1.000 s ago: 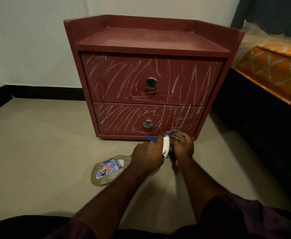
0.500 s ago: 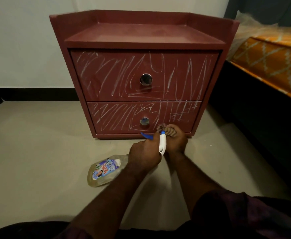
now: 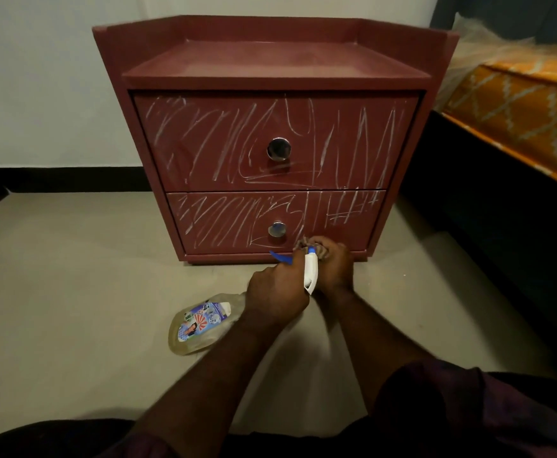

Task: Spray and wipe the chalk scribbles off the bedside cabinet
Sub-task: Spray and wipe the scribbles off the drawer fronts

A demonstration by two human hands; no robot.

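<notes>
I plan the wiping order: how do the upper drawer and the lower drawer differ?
The upper drawer front is taller than the lower drawer front. The right hand, holding a cloth, is before the lower drawer, not the upper drawer. Both are closed, chalk-scribbled, with a round metal knob.

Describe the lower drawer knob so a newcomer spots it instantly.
Find the red-brown bedside cabinet by the white wall, with two stacked, chalk-scribbled drawers. The lower drawer has a round shiny metal knob at its centre. Unlike the upper knob, it appears just above the blue spray trigger.
</notes>
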